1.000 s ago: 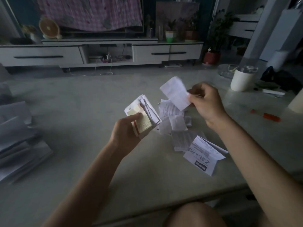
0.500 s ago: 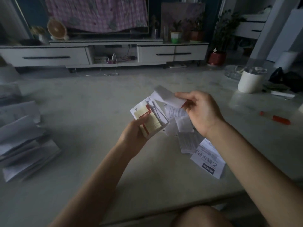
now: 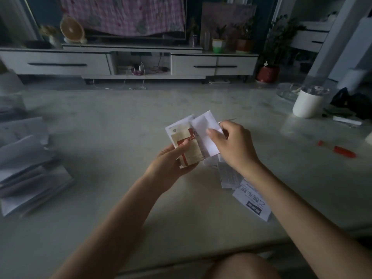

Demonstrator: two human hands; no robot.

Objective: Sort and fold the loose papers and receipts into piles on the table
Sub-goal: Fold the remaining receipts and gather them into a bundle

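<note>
Right hand [image 3: 235,147] pinches a white slip [image 3: 207,135] over the stack [image 3: 190,147] the left hand [image 3: 169,162] grips; a loose grip could spill it onto unsorted papers [image 3: 229,175] at five o'clock.

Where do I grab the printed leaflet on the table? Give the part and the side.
Probably its near right corner, coming from the table's front edge: the leaflet lies flat, its far end crowded by a receipt, while that corner is free.

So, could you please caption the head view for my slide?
Left hand holds a receipt stack; right hand pinches a white slip.
</note>
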